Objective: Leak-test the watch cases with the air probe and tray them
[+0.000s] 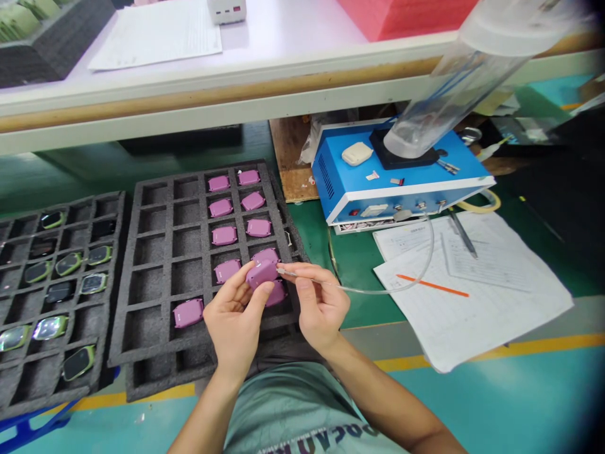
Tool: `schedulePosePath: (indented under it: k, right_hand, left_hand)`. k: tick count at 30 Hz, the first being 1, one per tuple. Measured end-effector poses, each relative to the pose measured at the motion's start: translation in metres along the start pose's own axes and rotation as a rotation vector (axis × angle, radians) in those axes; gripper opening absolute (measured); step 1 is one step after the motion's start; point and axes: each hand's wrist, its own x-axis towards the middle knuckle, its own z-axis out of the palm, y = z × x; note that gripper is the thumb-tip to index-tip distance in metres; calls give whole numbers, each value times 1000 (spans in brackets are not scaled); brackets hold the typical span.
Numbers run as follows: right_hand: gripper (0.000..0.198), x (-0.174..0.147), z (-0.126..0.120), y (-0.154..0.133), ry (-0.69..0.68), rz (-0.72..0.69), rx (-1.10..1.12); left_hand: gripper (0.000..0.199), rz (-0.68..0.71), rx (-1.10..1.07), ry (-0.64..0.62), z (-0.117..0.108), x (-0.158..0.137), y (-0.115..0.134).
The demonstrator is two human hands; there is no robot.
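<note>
Between the thumb and fingers of my left hand (239,318) is a purple watch case (261,272), held above the foam tray (151,274). My right hand (324,302) pinches a thin metal nozzle (287,272) whose tip meets or nearly meets the case's right edge. From the nozzle a clear tube (397,289) curves up to the front of a blue box machine (397,189). Several more purple cases sit in the tray's right-hand compartments, and one purple case (188,313) lies left of my left hand.
Left of it, another foam tray (28,296) holds several green-rimmed watches. A clear cylinder (439,101) and a white case (357,153) stand on the machine. Papers (472,296) lie at right with a pen (463,232) and an orange stick (432,285). A shelf edge (236,94) runs across behind.
</note>
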Motion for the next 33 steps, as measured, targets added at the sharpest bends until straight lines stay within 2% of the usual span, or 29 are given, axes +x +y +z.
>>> schedulePosePath:
  k: [33]
  right_hand:
    - [13,0,1,1,7,16,4]
  left_hand:
    - [44,47,73,9,-1,0,-2]
